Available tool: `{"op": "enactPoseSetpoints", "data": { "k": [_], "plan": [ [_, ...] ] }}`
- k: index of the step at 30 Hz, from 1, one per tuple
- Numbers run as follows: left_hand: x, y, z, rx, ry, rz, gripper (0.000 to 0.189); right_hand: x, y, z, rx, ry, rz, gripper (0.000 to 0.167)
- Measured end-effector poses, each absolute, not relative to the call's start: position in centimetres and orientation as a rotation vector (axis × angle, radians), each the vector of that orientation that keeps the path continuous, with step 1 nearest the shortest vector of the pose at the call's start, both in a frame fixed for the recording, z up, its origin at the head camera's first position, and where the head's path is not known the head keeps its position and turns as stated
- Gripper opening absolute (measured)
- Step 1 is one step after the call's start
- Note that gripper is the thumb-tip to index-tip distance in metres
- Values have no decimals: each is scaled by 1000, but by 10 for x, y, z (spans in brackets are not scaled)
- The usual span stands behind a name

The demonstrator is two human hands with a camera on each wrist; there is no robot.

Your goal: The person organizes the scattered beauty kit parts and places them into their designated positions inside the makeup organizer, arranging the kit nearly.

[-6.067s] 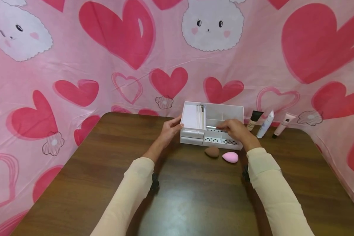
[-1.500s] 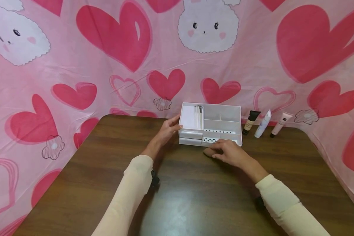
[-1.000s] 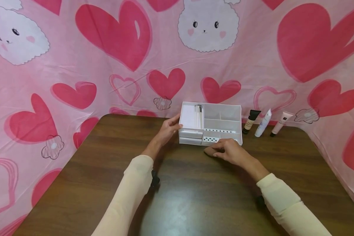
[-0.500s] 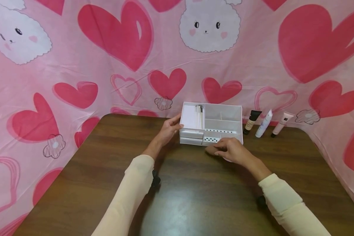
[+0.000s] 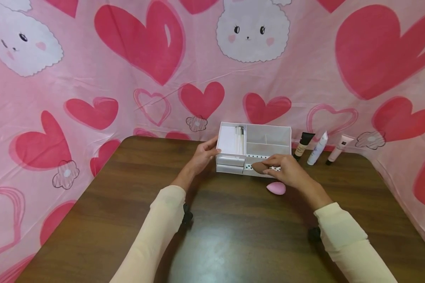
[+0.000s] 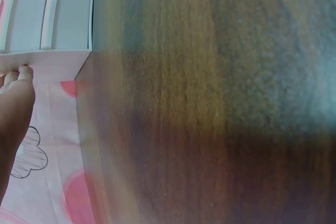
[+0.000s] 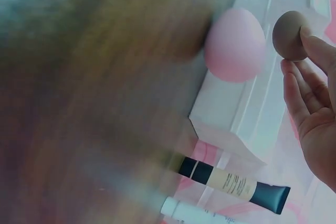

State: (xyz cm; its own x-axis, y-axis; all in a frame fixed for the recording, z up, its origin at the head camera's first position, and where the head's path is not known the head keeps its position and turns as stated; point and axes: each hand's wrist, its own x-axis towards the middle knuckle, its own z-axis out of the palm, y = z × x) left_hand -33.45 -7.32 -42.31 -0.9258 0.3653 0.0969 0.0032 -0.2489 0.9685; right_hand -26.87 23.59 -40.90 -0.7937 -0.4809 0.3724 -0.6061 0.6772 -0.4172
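Observation:
In the head view my right hand pinches a brown makeup sponge between thumb and fingers. The sponge is lifted in front of the white makeup organizer, over its lower front compartments. The right wrist view also shows the brown makeup sponge at my fingertips. My left hand rests against the organizer's left side, fingers touching the side wall in the left wrist view. A pink makeup sponge lies on the table, below and in front of my right hand.
Slim brushes lie in the organizer's upper left section, above two small drawers. To its right stand a black-capped tube, a white tube and a pink tube. A heart-print cloth hangs behind the wooden table.
Earlier, my right hand was inside the organizer with a slim white item; then it grasped the brown sponge on the table. Now the sponge is raised, uncovering the pink one. My left hand stays put.

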Motion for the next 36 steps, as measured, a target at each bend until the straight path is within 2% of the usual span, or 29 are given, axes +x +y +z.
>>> {"op": "enactPoseSetpoints", "data": {
  "k": [13, 36],
  "plan": [
    [-331, -72, -422, 467, 1759, 2277, 64, -292, 240, -406, 834, -2656, 785, 31],
    [-332, -72, -422, 488, 1739, 2284, 64, -309, 226, -434, 786, -2718, 991, 27]
  ]
}}
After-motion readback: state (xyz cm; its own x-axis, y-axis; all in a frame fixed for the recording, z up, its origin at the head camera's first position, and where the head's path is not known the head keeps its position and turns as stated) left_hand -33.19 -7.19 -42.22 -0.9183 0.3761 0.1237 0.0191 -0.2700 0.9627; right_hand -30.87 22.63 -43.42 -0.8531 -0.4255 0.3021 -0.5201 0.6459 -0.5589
